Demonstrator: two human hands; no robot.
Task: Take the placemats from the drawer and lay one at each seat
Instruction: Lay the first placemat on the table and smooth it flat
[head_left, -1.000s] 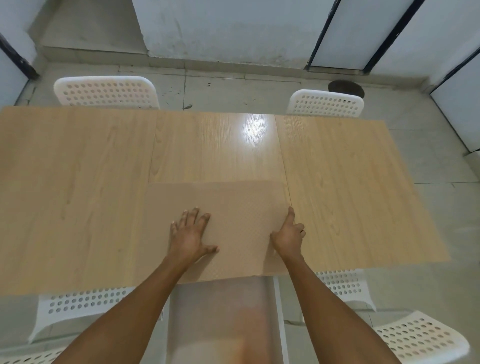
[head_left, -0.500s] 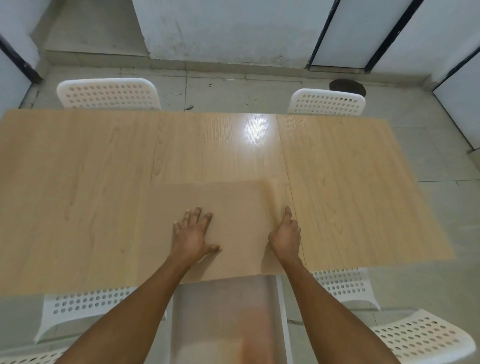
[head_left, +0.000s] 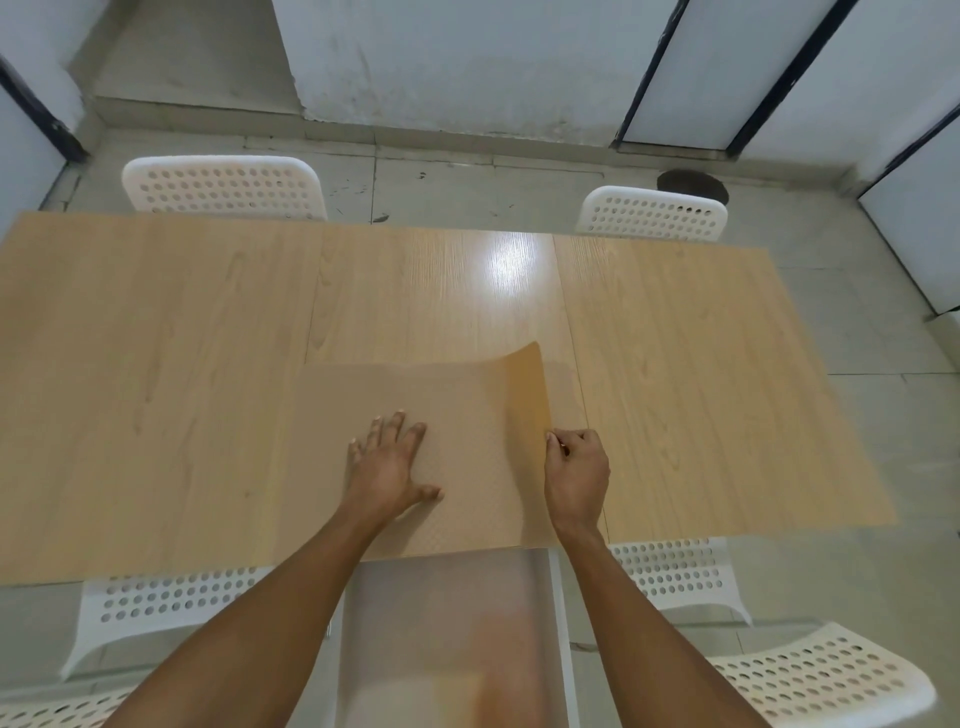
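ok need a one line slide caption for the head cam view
Left hand pressed flat on the placemat stack on the wooden table while the right hand peels up the top mat's right edge.

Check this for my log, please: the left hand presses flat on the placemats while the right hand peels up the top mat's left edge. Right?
Not quite. In the head view the right hand lifts the top mat's right edge, not its left. The left hand does press flat on the placemats.
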